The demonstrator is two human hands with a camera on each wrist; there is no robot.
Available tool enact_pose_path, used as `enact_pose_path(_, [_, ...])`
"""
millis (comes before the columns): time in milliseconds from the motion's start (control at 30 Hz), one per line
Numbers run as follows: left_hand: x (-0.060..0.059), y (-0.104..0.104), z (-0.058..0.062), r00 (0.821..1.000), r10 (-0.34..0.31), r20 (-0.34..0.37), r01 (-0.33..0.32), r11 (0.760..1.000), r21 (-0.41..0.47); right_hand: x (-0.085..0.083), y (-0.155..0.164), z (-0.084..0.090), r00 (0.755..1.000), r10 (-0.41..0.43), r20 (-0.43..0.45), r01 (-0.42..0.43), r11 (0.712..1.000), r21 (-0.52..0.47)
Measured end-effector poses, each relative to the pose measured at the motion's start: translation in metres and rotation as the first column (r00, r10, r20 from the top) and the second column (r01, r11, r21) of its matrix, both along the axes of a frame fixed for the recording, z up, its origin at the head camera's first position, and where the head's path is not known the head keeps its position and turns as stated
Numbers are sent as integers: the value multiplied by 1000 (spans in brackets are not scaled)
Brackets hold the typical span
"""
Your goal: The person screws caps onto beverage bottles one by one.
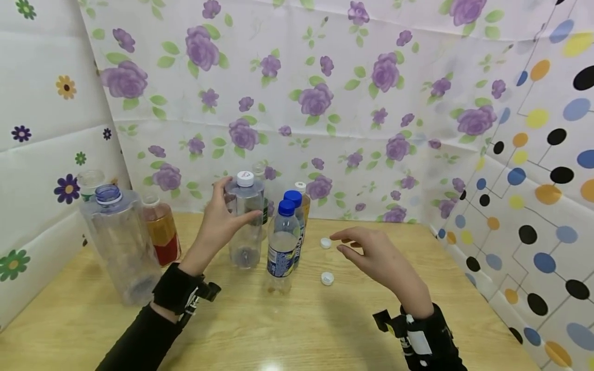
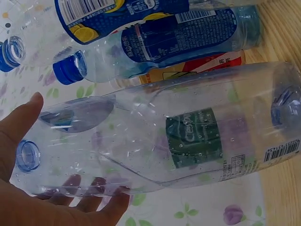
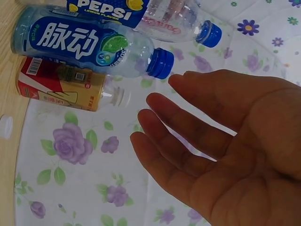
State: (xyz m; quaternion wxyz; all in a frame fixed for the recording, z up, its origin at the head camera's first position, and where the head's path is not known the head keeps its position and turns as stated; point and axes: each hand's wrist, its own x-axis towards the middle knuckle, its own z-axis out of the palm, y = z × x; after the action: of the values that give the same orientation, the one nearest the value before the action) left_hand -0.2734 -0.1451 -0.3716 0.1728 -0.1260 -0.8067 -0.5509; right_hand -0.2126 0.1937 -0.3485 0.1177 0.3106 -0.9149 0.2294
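Note:
In the head view my left hand (image 1: pixel 218 221) holds a tall clear plastic bottle (image 1: pixel 246 239) around its upper part, thumb in front and fingers on the far side. This bottle stands upright with a white cap (image 1: pixel 245 179) on its neck. The left wrist view shows the hand spanning the clear bottle (image 2: pixel 141 136). My right hand (image 1: pixel 376 252) hovers over the table with its fingers loosely bent and nothing in them. Its fingertips are close to a white bottle cap (image 1: pixel 326 242); another white cap (image 1: pixel 327 278) lies nearer on the table.
Right of the held bottle stand a blue-capped Pepsi bottle (image 1: pixel 281 260), a blue-capped bottle (image 3: pixel 84 44) and a bottle with a red-and-yellow label (image 3: pixel 61 87). At left are a large uncapped clear bottle (image 1: pixel 118 242) and an amber-and-red bottle (image 1: pixel 161 229). Patterned cloth (image 1: pixel 287 103) borders the table.

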Motion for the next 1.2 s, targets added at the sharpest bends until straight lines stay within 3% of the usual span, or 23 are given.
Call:
enact_pose_path(500, [0,6,6,995,-50,92,54,998,-42,-15,43,-4,994,-103,-24,102,994,-32])
enact_pose_path(700, [22,0,27,994,-22,111,40,986,-162,-25,63,-11,989,-148,6,149,988,-52])
enact_pose_path(767, [33,-4,37,998,35,57,-19,967,-255,-28,67,-12,988,-151,15,152,987,-54])
enact_pose_path(833, [46,-7,46,994,106,-26,-108,933,-343,-31,70,-13,988,-152,21,153,987,-51])
enact_pose_path(900, [59,-11,55,973,182,-142,-225,880,-419,-34,74,-15,987,-161,28,162,986,-43])
enact_pose_path(1033, [86,-23,71,899,315,-305,-428,785,-448,-39,83,-19,978,-202,57,204,978,-30])
enact_pose_path(1133, [106,-38,83,813,378,-444,-557,729,-399,-44,90,-25,967,-240,91,243,970,-26])
enact_pose_path(1200, [119,-49,90,745,426,-513,-633,695,-341,-49,94,-30,958,-262,118,266,964,-25])
